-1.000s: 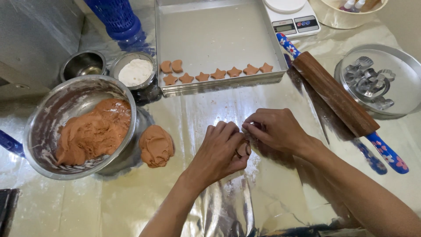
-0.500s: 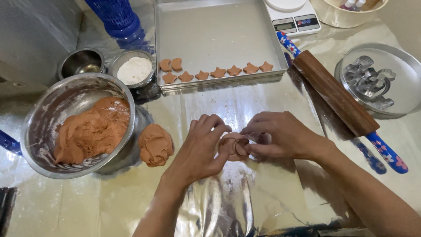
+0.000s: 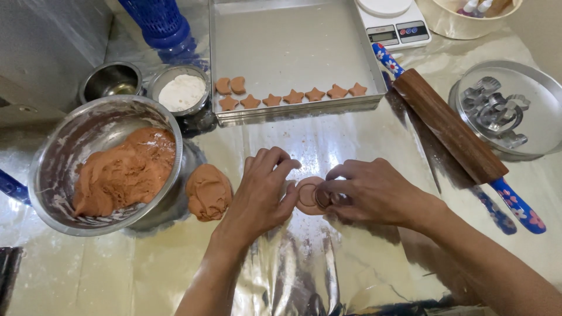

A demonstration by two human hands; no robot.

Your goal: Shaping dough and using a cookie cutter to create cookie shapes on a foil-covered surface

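I see my left hand (image 3: pixel 260 196) resting half curled, fingertips steadying the flat round dough piece (image 3: pixel 308 196) on the foil-covered surface (image 3: pixel 363 146), mid-front. My right hand (image 3: pixel 374 193) pinches a small round cutter (image 3: pixel 324 198) against the piece's right side. A dough ball (image 3: pixel 208 191) lies just left, beside the steel bowl of dough (image 3: pixel 102 164). The baking tray (image 3: pixel 293 52) at the rear holds cut stars.
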